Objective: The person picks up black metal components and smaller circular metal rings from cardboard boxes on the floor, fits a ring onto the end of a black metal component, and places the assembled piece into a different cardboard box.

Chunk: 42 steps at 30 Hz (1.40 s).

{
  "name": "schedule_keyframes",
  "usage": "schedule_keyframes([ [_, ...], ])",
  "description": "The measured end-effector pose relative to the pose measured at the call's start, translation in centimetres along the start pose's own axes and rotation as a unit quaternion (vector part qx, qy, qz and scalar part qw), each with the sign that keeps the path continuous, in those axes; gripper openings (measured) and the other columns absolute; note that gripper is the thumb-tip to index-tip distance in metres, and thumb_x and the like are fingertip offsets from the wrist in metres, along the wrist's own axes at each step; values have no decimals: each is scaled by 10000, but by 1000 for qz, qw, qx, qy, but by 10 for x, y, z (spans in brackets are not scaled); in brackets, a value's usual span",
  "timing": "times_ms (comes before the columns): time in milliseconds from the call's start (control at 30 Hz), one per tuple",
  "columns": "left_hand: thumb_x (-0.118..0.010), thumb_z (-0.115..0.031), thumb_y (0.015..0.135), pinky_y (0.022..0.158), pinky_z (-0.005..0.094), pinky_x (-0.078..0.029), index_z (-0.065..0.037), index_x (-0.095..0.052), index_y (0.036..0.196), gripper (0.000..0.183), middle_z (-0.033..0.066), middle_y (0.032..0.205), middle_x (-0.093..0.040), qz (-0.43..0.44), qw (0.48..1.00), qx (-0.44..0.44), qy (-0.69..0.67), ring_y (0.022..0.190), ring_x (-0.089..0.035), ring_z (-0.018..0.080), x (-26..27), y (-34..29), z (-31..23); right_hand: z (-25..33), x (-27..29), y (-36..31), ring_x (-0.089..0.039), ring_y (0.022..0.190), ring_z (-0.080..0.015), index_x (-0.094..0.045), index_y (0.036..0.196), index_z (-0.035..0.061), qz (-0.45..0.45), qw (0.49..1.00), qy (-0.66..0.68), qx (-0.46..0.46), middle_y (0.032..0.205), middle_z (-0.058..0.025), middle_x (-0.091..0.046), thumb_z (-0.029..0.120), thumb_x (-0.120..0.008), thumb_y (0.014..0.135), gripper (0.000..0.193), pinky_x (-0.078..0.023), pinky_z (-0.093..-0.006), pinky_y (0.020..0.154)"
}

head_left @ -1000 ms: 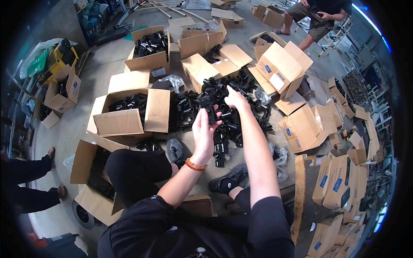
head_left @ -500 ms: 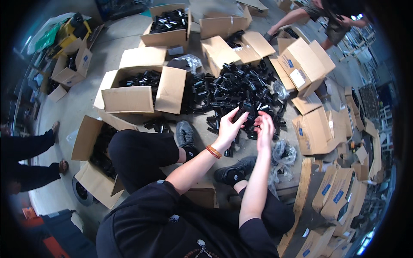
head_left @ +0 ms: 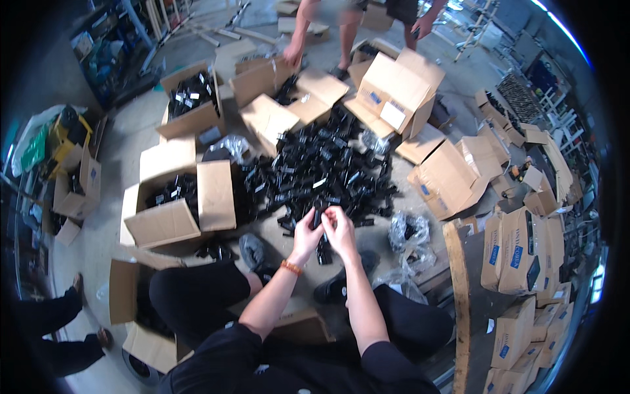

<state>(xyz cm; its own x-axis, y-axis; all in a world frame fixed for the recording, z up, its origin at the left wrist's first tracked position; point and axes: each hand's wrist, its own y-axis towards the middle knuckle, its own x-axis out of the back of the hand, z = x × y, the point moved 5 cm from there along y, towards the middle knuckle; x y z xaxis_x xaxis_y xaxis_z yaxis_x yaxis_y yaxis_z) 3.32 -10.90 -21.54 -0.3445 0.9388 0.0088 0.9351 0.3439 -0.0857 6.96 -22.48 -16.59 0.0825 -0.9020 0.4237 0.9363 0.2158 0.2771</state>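
My left hand (head_left: pixel 306 236) is closed around a small black tubular plastic part (head_left: pixel 317 216), held upright in front of me. The fingertips of my right hand (head_left: pixel 338 230) pinch together at the same part from the right, so both hands meet on it. My fingers cover much of its lower portion. Just beyond my hands spreads a large heap of similar glossy black parts (head_left: pixel 321 157) on the floor. One more black part (head_left: pixel 324 253) lies below my hands, between my shoes.
Open cardboard boxes (head_left: pixel 216 197) with black parts stand left of the heap. Crumpled clear plastic (head_left: pixel 408 236) and a wooden beam (head_left: pixel 459 302) lie at right, near stacked cartons (head_left: pixel 522 253). Another person's hand (head_left: pixel 293 54) touches a far box. Someone's legs (head_left: pixel 52 322) show at left.
My hands have come together on the black part; the right was apart from it before. The view has shifted. The co-worker at the back now reaches to a box.
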Motion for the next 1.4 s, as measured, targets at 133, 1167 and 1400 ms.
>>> schedule_keyframes([
  [133, -577, -104, 927, 819, 260, -521, 13, -379, 1432, 555, 59, 1229, -602, 75, 984, 32, -159, 1049, -575, 116, -6, 3, 19, 13, 6, 4, -656, 761, -268, -566, 977, 13, 5, 999, -23, 32, 859, -135, -637, 122, -613, 905, 138, -515, -365, 672],
  [1167, -574, -251, 979, 963, 236, -425, -35, -415, 1429, 524, 28, 1279, -596, 84, 955, -8, -284, 1097, -523, 41, 11, -4, -47, 30, -7, 10, -550, 703, -263, -520, 923, -22, -5, 996, -44, 79, 782, -138, -565, 250, -470, 1011, 290, -433, -378, 627],
  [1400, -546, -251, 994, 956, 237, -430, -49, -483, 1387, 446, 28, 1267, -609, 78, 963, -38, -254, 1086, -529, 43, -1, 1, -49, 19, 1, 17, -538, 751, -370, -504, 934, -41, -17, 990, -115, 80, 813, -206, -576, 270, -420, 1024, 335, -415, -432, 671],
])
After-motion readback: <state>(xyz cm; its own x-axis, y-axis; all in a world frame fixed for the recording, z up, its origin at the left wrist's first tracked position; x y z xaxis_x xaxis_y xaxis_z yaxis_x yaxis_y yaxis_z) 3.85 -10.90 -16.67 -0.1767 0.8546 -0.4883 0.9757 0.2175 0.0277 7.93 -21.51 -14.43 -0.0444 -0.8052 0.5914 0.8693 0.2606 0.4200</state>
